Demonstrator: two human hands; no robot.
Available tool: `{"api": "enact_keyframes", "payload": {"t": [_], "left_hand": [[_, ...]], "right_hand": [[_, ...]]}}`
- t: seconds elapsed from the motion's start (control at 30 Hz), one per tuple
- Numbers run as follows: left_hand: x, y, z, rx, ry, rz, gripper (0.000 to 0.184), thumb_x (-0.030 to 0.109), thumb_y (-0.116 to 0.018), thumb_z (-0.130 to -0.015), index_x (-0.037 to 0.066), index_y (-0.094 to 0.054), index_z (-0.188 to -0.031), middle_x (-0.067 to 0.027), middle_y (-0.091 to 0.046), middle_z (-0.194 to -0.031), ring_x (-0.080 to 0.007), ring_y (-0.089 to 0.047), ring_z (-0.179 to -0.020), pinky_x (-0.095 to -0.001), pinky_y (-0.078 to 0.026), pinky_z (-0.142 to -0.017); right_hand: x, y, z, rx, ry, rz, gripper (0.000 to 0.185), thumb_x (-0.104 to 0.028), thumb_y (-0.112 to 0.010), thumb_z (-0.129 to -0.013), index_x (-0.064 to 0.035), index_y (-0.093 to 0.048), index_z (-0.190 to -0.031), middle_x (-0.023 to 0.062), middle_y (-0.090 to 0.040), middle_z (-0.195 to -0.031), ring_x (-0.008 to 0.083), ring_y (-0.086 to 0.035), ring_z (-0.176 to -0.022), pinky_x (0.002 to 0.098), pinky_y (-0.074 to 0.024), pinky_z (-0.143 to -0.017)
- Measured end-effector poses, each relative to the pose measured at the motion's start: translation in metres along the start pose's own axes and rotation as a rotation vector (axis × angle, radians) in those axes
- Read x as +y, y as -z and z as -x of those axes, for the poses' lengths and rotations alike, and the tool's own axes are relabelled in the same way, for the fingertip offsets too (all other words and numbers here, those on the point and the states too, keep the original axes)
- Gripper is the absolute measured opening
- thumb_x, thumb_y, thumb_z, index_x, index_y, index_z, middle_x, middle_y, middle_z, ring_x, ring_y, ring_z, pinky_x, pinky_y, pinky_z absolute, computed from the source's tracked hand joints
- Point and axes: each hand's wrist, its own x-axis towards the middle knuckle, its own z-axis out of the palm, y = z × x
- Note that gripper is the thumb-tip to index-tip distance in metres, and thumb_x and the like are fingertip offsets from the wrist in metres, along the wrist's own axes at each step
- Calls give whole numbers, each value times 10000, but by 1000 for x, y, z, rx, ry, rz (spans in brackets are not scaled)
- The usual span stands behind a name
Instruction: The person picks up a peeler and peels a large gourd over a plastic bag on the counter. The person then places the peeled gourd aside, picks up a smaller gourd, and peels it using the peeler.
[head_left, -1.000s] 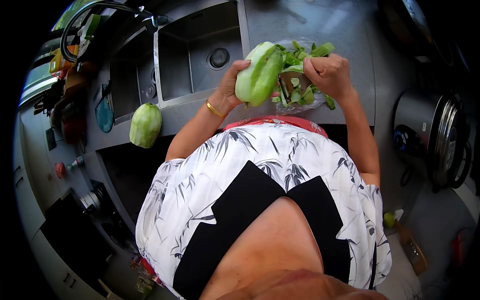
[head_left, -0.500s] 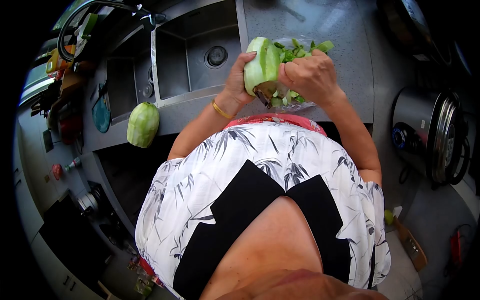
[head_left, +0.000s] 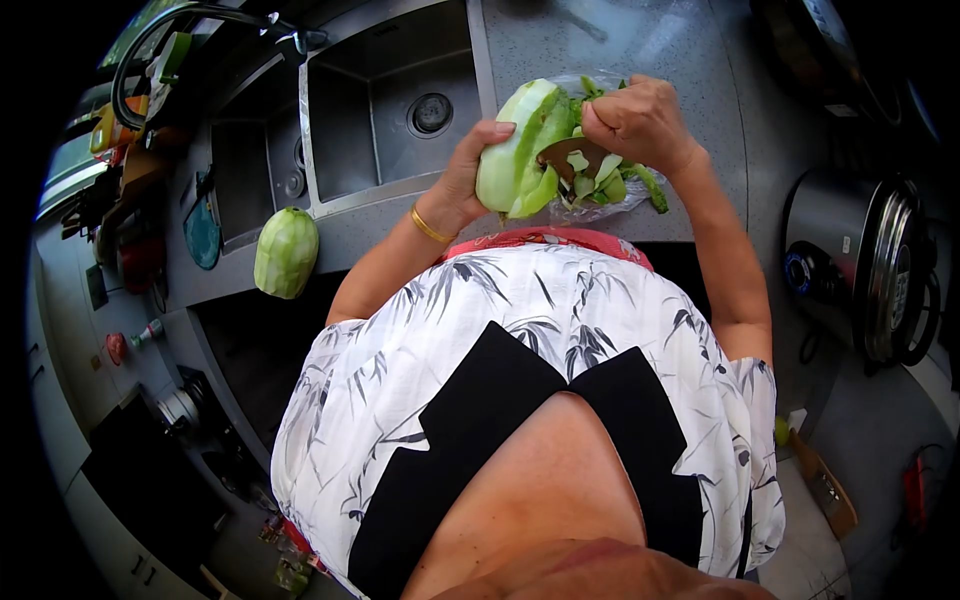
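My left hand (head_left: 467,180) grips a partly peeled pale-green gourd (head_left: 508,145) from its left side, thumb on top. A darker green strip shows along the gourd's right side, with a loose flap at the lower end. My right hand (head_left: 645,125) is closed in a fist around the handle of a broad-bladed peeling knife (head_left: 560,155); the handle itself is hidden. The blade lies close to the gourd's right side, amid peel. Beneath it, green peelings (head_left: 607,185) are heaped on a clear plastic bag (head_left: 590,212) on the counter.
A second peeled gourd (head_left: 286,253) stands at the counter's front edge, left. Beyond it are a double steel sink (head_left: 390,130) and a black faucet (head_left: 200,12). A teal object (head_left: 201,235) lies beside the sink. To the right stands a silver-black cooker (head_left: 865,270).
My right hand has moved up and right, and the blade has shifted up from the gourd's lower end. The gourd has moved slightly left and turned, showing more dark green skin.
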Motion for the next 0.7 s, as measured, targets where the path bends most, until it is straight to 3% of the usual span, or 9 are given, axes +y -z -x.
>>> {"api": "enact_keyframes", "payload": {"t": [0.17, 0.5, 0.57, 0.7], "left_hand": [[1, 18, -3, -139, 97, -1, 601, 292, -612, -781, -17, -442, -1269, -185, -590, -1123, -262, -638, -948, -379, -546, -823], [12, 22, 3, -326, 249, 60, 681, 297, -609, -778, -16, -378, -1338, -224, -547, -1203, -307, -625, -1008, -423, -530, -870], [11, 21, 6, -305, 204, 5, 677, 310, -603, -789, -9, -376, -1341, -228, -538, -1215, -327, -618, -1020, -446, -533, -858], [9, 34, -3, -206, 217, 19, 669, 340, -595, -807, 14, -375, -1348, -231, -520, -1237, -345, -610, -1035, -489, -537, -839]], "right_hand": [[13, 0, -5, -22, 86, -83, 386, -145, -589, -810, -93, -414, -469, 54, -441, -447, 219, -425, -380, 321, -376, -471], [64, 0, 7, 0, -8, 33, 381, -173, -589, -822, -86, -430, -486, 79, -432, -461, 247, -447, -401, 347, -375, -445], [87, -2, 24, -15, -49, 151, 379, -200, -596, -810, -98, -466, -469, 84, -456, -464, 259, -491, -420, 365, -381, -417], [60, 4, 24, 22, -121, 171, 387, -197, -606, -809, -112, -456, -462, 60, -429, -427, 238, -437, -369, 347, -380, -410]]}}
